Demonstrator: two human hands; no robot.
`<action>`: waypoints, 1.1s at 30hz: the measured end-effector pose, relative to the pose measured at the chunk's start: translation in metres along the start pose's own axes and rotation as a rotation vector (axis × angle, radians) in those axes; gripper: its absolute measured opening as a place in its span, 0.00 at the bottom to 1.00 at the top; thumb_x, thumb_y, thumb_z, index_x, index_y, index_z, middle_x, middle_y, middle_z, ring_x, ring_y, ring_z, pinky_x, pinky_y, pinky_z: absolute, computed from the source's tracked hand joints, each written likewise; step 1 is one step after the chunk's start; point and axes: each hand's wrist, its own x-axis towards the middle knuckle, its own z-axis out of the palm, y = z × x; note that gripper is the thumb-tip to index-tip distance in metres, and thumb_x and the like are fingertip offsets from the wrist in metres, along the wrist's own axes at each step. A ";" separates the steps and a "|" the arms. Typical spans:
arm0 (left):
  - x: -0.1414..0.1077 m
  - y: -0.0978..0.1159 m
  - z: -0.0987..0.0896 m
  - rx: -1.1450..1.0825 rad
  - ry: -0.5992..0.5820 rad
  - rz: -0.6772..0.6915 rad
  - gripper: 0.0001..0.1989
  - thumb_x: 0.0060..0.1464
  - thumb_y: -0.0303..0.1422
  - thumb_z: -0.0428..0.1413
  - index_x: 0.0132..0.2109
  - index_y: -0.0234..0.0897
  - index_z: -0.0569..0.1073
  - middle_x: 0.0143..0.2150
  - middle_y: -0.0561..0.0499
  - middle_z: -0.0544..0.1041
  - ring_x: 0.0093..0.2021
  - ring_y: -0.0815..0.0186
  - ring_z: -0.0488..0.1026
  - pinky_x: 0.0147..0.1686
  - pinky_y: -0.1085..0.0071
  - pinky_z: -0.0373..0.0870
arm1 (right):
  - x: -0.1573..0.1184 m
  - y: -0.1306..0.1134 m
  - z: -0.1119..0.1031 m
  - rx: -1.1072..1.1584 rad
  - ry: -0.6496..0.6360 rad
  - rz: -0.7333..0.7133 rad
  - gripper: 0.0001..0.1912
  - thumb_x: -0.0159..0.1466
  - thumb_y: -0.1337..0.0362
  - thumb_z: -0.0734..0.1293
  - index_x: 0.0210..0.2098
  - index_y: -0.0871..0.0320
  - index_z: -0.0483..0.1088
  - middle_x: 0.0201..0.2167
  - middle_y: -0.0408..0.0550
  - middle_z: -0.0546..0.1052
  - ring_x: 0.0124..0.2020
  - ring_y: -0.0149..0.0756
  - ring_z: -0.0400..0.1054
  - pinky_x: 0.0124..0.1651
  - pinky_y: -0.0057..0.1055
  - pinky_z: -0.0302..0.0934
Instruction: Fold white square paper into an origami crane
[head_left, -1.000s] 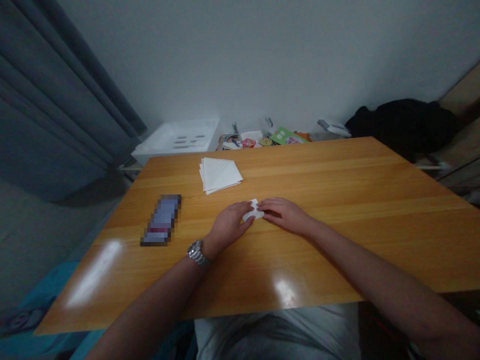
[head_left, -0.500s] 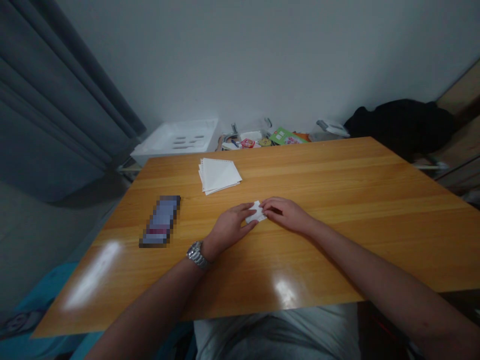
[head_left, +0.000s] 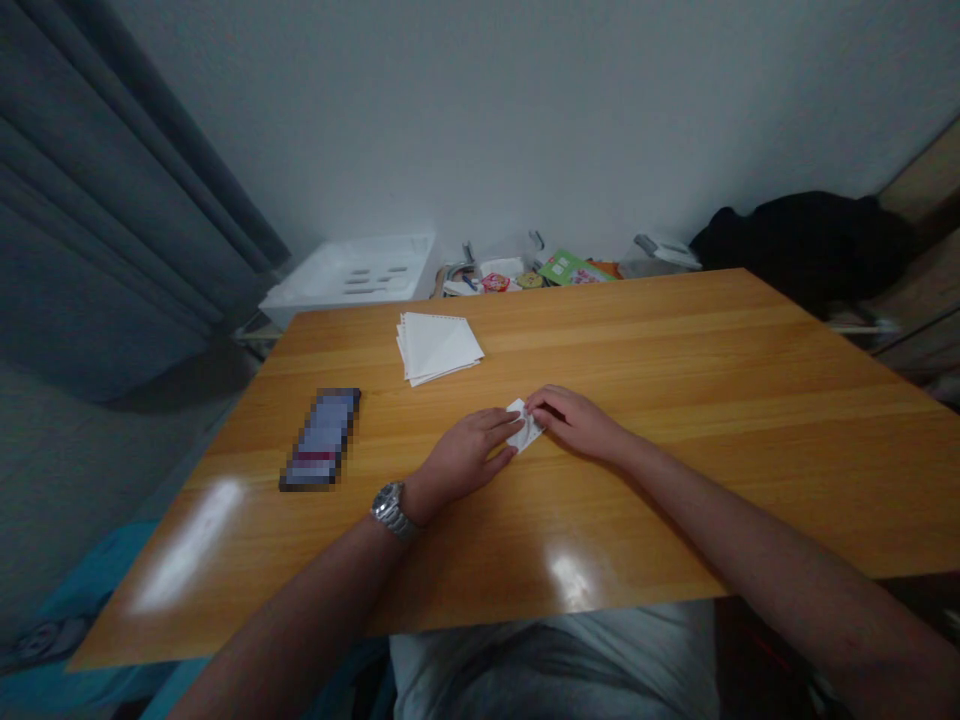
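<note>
A small piece of white paper (head_left: 525, 428), apparently folded, lies on the wooden table between my two hands. At its left side, my left hand (head_left: 471, 448) grips it, the fingers over the top and the thumb near the lower edge. My right hand (head_left: 571, 418) has curled fingers pinched at the paper's upper right edge. Fingertips cover parts of the paper, so its exact folds cannot be made out. Farther back, beyond my left hand, rests a stack of white paper sheets (head_left: 439, 347) with one perforated edge.
Left on the table (head_left: 675, 380) lies a phone (head_left: 321, 440), its screen blurred out. Behind the far edge are a white foam tray (head_left: 360, 270), a green booklet (head_left: 574, 269) and small clutter. Black cloth (head_left: 802, 245) is heaped at the back right.
The small paper has turned and shifted slightly to the right between my hands. My left fingers have moved a little to the right; my right hand stays at the paper's edge.
</note>
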 end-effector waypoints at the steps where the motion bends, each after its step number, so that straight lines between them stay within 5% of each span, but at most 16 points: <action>1: -0.001 0.000 0.000 -0.005 -0.007 0.007 0.20 0.66 0.35 0.52 0.63 0.39 0.69 0.63 0.44 0.72 0.63 0.57 0.68 0.64 0.57 0.66 | 0.000 0.000 0.000 -0.015 0.000 -0.006 0.10 0.72 0.62 0.60 0.43 0.57 0.72 0.41 0.52 0.76 0.44 0.41 0.69 0.49 0.38 0.64; 10: -0.001 0.006 -0.014 -0.002 -0.119 0.129 0.19 0.69 0.40 0.49 0.62 0.41 0.71 0.66 0.45 0.69 0.65 0.57 0.67 0.65 0.58 0.64 | 0.000 0.001 0.001 -0.074 0.008 -0.011 0.08 0.71 0.64 0.61 0.40 0.56 0.72 0.39 0.51 0.74 0.44 0.42 0.67 0.49 0.39 0.62; 19: -0.002 0.007 -0.016 -0.043 -0.117 0.086 0.23 0.68 0.42 0.50 0.66 0.43 0.65 0.66 0.45 0.69 0.64 0.57 0.68 0.63 0.60 0.65 | -0.001 0.001 0.006 -0.084 0.058 0.045 0.04 0.68 0.64 0.66 0.40 0.55 0.73 0.41 0.51 0.72 0.44 0.42 0.67 0.48 0.38 0.63; 33: -0.004 0.008 -0.016 0.025 -0.153 0.056 0.22 0.68 0.45 0.48 0.64 0.45 0.70 0.67 0.46 0.67 0.64 0.56 0.68 0.62 0.60 0.67 | 0.002 -0.001 0.012 -0.126 0.129 0.129 0.05 0.66 0.64 0.68 0.33 0.56 0.70 0.39 0.49 0.70 0.43 0.41 0.65 0.47 0.38 0.62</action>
